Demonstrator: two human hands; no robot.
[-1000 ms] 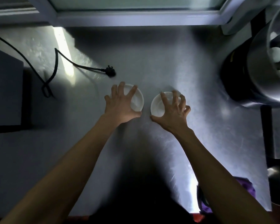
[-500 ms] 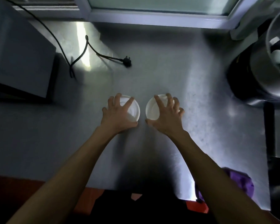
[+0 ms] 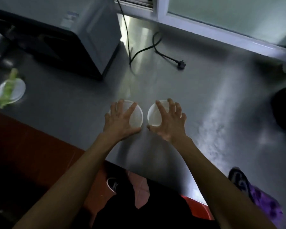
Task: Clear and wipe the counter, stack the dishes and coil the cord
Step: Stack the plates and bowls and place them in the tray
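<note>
Two small white bowls stand side by side on the steel counter point(image 3: 205, 100). My left hand point(image 3: 120, 121) grips the left bowl point(image 3: 136, 115) from above, fingers spread over its rim and thumb at its near edge. My right hand point(image 3: 168, 123) grips the right bowl point(image 3: 153, 116) the same way. A black cord point(image 3: 157, 47) lies loose on the counter behind them, its plug point(image 3: 181, 64) pointing right. A white plate point(image 3: 18, 87) with a green vegetable on it sits at the far left.
A grey appliance point(image 3: 82, 30) stands at the back left, the cord running behind it. A dark round pot point(image 3: 284, 109) is at the right edge. A purple cloth point(image 3: 261, 199) lies at the counter's near right. A window frame point(image 3: 221, 35) runs along the back.
The view has swung left, bringing the appliance and the plate with the vegetable into sight. Both hands stay on the bowls, which have come nearer to the counter's front edge.
</note>
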